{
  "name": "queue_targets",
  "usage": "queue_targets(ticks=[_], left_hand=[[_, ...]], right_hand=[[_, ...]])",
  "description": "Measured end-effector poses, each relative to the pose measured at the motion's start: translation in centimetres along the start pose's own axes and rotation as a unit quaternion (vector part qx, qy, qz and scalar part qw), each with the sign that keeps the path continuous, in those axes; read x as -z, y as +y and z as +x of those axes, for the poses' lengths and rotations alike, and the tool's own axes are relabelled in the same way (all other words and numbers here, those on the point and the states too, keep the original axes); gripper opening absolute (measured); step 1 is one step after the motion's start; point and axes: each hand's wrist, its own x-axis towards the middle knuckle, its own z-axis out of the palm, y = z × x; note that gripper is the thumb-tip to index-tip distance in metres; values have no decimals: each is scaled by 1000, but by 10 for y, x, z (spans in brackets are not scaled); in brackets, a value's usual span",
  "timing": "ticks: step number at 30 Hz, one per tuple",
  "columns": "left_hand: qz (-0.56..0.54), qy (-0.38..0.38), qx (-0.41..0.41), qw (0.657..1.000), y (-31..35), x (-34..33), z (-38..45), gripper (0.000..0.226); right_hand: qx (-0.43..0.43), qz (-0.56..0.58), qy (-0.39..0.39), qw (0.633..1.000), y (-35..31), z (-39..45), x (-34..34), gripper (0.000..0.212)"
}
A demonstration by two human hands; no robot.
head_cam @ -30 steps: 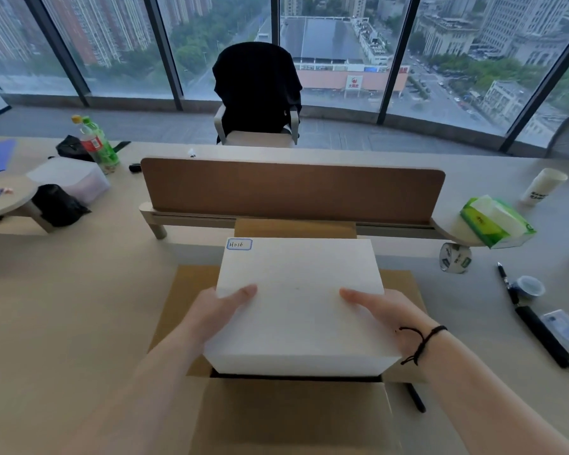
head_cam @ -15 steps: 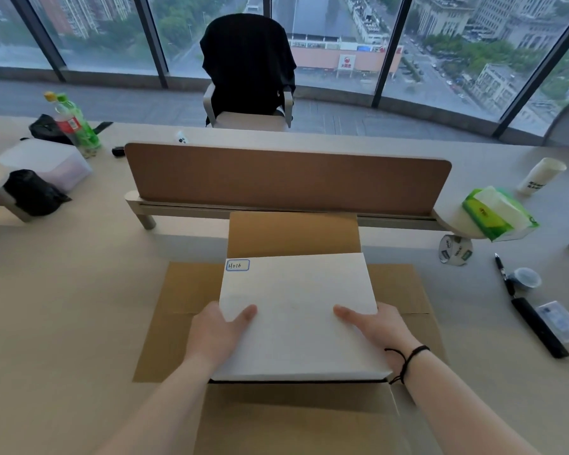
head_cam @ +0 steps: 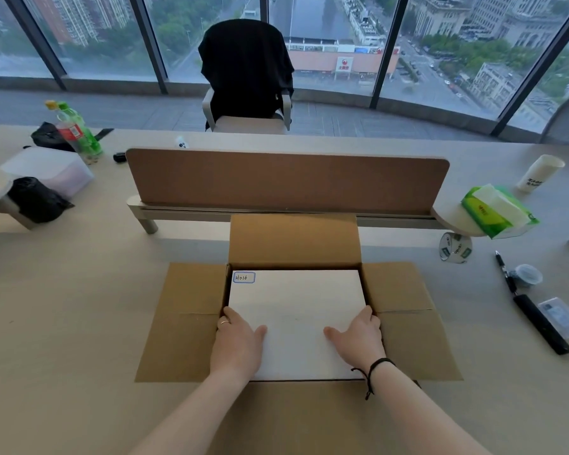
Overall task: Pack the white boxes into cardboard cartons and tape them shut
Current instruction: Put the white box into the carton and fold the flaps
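A white box [head_cam: 296,310] with a small blue-framed label at its far left corner lies flat inside an open cardboard carton [head_cam: 191,323] whose four flaps are spread out on the desk. My left hand [head_cam: 239,344] grips the box's near left edge, thumb on top. My right hand [head_cam: 358,339], with a black band at the wrist, grips the near right edge the same way. The fingers of both hands reach down between the box and the carton walls.
A roll of clear tape [head_cam: 455,247] stands right of the carton. A black pen [head_cam: 506,277], a long black tool [head_cam: 541,323], a small cup [head_cam: 528,274] and green tissues [head_cam: 496,211] lie further right. A brown divider [head_cam: 286,180] runs behind the carton; bottles [head_cam: 76,133] and a plastic container [head_cam: 50,170] sit at left.
Both hands have lowered the white box from above the carton down into it, so the far flap and the carton walls now show around the box.
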Motion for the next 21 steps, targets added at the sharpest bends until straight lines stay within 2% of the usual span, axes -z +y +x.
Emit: queue_targets(ticks=[5,8,11,13,17,21], left_hand=[[-14,-2,-6,1000,-6,0,-8,89],[-10,6,-27,1000,-11,-1,-14,80],[33,46,-106,993,-11,-4,-15,47],[47,52,-124,990,-9,-1,-14,49],[86,69,-105,988,-20,9,1,57],[12,97,-31,995,-43,29,9,53]], right_hand=[[25,14,22,999,9,-11,-1,107],[60,-33,55,996,9,-20,-4,81],[120,-150,78,978,8,-29,-8,58],[146,-176,84,970,8,-28,-10,51],[163,-184,67,967,7,-24,0,46],[182,-209,81,957,16,-11,22,54]])
